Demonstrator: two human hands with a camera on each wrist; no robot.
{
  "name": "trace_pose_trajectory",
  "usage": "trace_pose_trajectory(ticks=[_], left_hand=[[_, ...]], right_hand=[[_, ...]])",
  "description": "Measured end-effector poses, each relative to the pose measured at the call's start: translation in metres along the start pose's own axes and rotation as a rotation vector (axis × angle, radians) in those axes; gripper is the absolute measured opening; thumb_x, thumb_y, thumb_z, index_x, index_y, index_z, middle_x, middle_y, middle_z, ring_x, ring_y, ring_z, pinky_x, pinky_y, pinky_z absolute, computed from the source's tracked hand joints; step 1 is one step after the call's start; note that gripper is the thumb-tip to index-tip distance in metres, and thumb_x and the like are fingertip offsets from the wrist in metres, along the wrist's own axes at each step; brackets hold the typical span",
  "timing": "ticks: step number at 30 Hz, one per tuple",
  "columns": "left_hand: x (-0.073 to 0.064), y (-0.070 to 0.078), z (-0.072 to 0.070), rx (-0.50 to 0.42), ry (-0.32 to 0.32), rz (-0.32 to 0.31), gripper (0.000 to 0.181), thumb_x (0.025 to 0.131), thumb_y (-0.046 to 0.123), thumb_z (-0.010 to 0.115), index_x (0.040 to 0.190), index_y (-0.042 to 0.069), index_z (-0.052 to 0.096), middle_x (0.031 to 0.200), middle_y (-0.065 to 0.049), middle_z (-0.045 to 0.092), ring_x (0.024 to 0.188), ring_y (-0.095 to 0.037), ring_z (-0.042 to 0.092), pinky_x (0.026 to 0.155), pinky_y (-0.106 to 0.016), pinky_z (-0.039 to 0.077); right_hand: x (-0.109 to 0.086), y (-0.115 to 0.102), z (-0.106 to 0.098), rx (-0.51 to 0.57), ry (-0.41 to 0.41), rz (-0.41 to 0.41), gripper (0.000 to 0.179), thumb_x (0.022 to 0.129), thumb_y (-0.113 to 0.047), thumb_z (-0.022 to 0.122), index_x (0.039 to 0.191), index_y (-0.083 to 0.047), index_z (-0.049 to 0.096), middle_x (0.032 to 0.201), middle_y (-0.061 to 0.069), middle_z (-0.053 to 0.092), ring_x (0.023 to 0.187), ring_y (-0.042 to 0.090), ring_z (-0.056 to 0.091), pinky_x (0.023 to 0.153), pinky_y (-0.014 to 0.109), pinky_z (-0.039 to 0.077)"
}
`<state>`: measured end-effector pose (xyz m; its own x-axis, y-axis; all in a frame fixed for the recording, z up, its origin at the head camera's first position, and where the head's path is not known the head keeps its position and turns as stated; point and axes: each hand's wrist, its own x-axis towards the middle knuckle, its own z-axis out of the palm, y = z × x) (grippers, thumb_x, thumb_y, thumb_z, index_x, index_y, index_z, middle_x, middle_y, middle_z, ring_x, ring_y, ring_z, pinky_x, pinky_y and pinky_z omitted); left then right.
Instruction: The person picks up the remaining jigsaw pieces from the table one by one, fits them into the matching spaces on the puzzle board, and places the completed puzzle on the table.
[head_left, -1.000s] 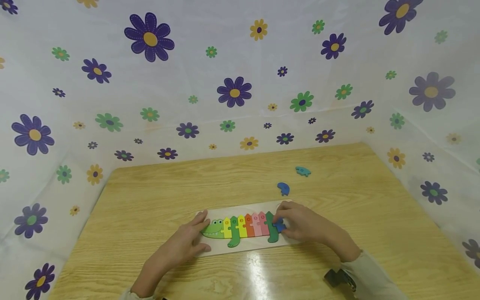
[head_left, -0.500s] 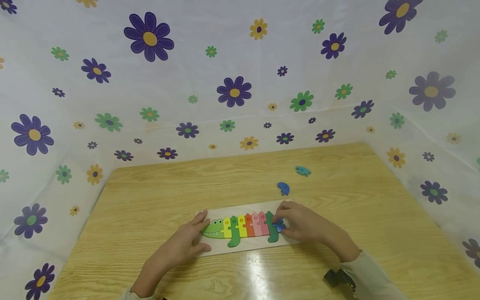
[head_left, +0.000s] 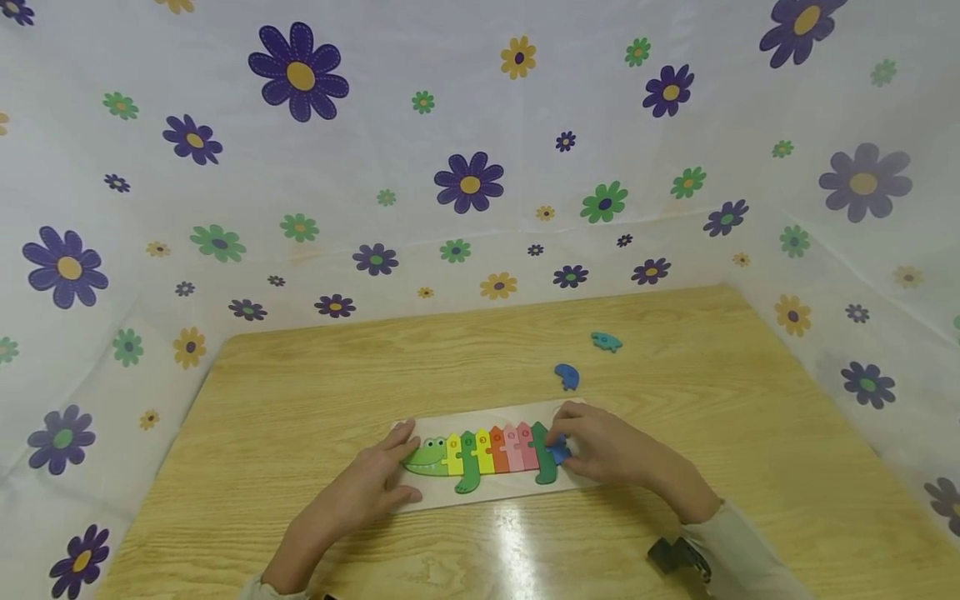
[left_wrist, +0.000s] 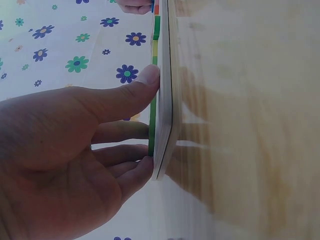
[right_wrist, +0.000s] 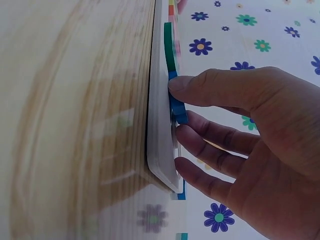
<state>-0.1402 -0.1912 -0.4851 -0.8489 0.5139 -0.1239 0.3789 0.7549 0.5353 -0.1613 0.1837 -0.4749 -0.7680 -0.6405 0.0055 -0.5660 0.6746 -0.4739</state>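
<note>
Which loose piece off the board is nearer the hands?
The blue piece lying just beyond the board; the other, the teal piece, lies farther back and to the right.

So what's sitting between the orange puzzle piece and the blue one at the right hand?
In the head view, starting from the orange piece: a light pink piece, a darker pink piece, then a dark green leg piece.

white walls (head_left: 360,167) on three sides, purple, green and orange flowers (head_left: 468,184) all over, yellow-brown wooden table (head_left: 300,392) with wavy lines, shiny patch of light (head_left: 510,542) on top
</note>
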Motion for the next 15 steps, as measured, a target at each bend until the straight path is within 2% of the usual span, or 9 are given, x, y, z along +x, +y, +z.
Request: trace_pose_trajectory(ticks=[15], left_hand=[[-0.0008,-0.0013,0.0006,0.006,0.005,-0.001,0.073,0.09,0.024,0.081,0.148,-0.007,0.048,0.165,-0.021,0.026,0.153,-0.038,0.024,0.12,-0.055,0.029]], right_hand=[[-0.0008,-0.0004,-0.0008,0.008,-0.005,-0.005,0.023,0.084,-0.009,0.083,0.106,-0.013,0.076,0.114,-0.001,0.063,0.105,0.019,0.061,0.096,0.039,0.057]])
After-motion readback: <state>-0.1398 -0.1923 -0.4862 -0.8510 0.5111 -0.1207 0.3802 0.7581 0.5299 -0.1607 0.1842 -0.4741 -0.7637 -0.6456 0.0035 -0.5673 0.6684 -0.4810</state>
